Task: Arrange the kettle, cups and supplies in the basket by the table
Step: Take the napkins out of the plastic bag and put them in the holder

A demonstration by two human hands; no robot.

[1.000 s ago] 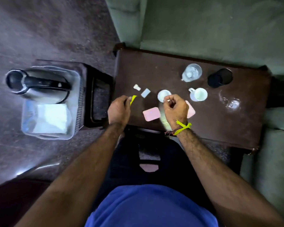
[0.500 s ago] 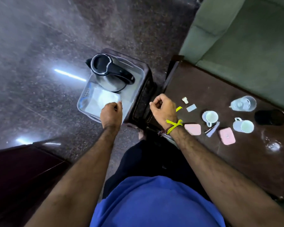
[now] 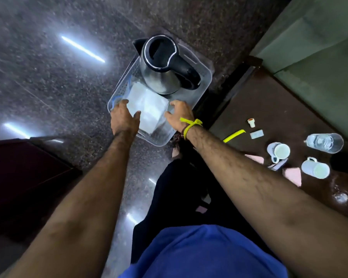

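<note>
Both hands, left hand [image 3: 123,117] and right hand [image 3: 178,115], over basket [image 3: 204,81] beside kettle [image 3: 162,65]

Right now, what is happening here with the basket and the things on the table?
A person is packing a clear basket on the floor. The kettle already stands inside, beside a white packet. Both hands reach in at the packet: the left hand and the right hand, fingers spread. Two cups and a yellow sachet wait on the table.

Upright steel kettle [image 3: 161,69] in clear basket [image 3: 204,77]
</note>
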